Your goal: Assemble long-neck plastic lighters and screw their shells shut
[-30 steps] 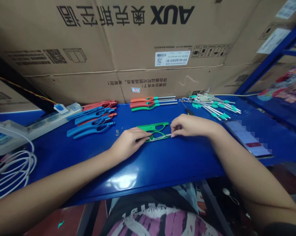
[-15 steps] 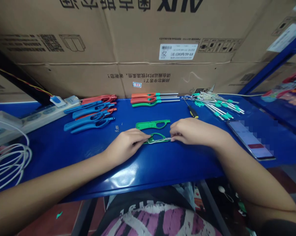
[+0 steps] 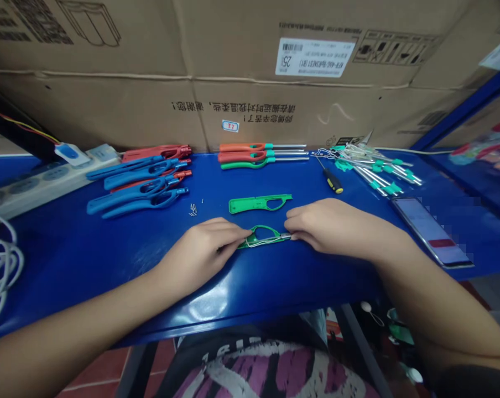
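Note:
A green lighter shell half (image 3: 268, 227) with a trigger loop lies on the blue table, its inside facing up. My left hand (image 3: 204, 243) is closed on its left end, thumb and fingers pinching it; that end is hidden. White wire (image 3: 263, 242) runs along the shell below the loop. My right hand (image 3: 327, 228) pinches a thin metal tube (image 3: 286, 236) at the shell's right end; the rest of the tube is hidden by the hand. Just behind, the other green shell half (image 3: 245, 205) lies apart from both hands.
Several blue and red lighter shells (image 3: 146, 194) lie at left beside a power strip (image 3: 30, 185). Small screws (image 3: 192, 209) sit nearby. Behind are lighters with tubes (image 3: 244, 156), a screwdriver (image 3: 332, 180) and a pile of metal tubes (image 3: 378, 174). A phone (image 3: 432, 232) lies at right.
The camera view has shifted and tipped slightly downward. Both hands keep their grip on the green shell and tube, with only slight finger movement.

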The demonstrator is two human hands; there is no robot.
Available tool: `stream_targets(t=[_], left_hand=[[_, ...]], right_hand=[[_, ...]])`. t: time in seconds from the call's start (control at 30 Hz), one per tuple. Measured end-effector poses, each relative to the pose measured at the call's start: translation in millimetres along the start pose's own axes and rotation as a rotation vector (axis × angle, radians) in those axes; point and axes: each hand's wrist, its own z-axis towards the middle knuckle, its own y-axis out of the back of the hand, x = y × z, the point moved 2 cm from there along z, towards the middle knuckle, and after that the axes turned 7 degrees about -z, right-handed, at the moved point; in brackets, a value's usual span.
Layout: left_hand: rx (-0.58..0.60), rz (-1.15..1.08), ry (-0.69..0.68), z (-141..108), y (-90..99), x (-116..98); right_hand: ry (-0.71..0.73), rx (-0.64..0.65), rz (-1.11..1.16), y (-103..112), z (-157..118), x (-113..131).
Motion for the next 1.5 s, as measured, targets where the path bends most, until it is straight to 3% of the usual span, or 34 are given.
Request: stream_targets(t=[0.3,0.6,0.83,1.03,1.5], left_hand=[[-0.024,0.015,-0.039,-1.5,-2.5,5.4],[-0.012,0.005,-0.024,-0.7,-2.1,4.9],[-0.01,0.013,-0.016,0.1,-2.5,5.7],[-0.032,-0.004,-0.009,-0.6,-3.4,7.2],[-0.043,0.014,-0.012,-1.8,-3.4,5.5]], right_hand=[[-0.04,0.028,-0.091,-1.6,-0.9,15.5],[0.034,-0.053,0.34,-6.0,13.1,-10.5],[-0.126,0.011,0.518,-11.6,22.6,-11.4],[0.15,-0.103,0.442,-13.0,21.0,-0.3],[0.221,-0.053,0.463,-11.1,18.2,3.0]])
